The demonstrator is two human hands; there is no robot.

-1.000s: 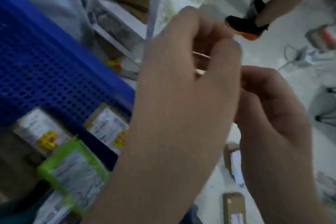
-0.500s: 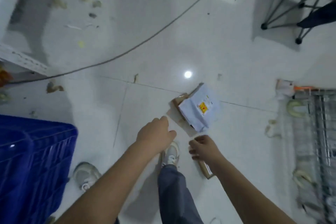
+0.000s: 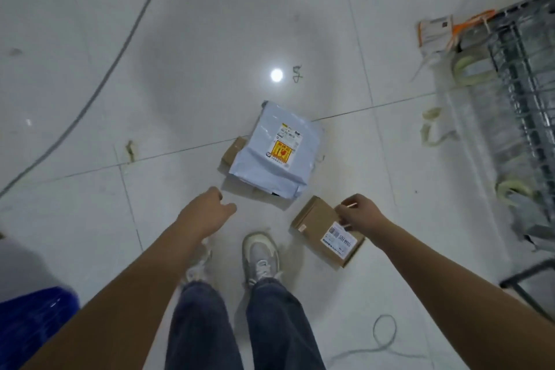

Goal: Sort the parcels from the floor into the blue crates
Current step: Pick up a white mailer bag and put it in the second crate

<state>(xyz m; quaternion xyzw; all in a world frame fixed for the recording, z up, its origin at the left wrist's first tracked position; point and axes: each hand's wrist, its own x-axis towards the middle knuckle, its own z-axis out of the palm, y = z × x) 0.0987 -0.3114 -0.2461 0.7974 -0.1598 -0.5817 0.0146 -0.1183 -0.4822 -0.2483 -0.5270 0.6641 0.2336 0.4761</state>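
A grey-blue mailer bag (image 3: 274, 159) with a yellow sticker lies on the white floor, partly covering a small brown box (image 3: 235, 151). A second brown cardboard box (image 3: 315, 218) with a white label lies to its lower right. My left hand (image 3: 207, 213) hangs just short of the bag's near edge, fingers loosely curled and holding nothing. My right hand (image 3: 362, 215) hovers over the labelled box's far corner, pinching a thin pale stick. A corner of a blue crate (image 3: 33, 321) shows at the bottom left.
A wire rack (image 3: 528, 105) runs along the right edge, with tape rolls (image 3: 470, 66) and an orange-and-white carton (image 3: 434, 33) beside it. A grey cable (image 3: 99, 84) crosses the floor at the left. Another cable loop (image 3: 384, 336) lies at the lower right. My shoes (image 3: 261, 255) stand behind the parcels.
The view swung from the crate full of parcels down to the floor. Both hands dropped from close to the camera toward the parcels, and the labelled brown box came into full view.
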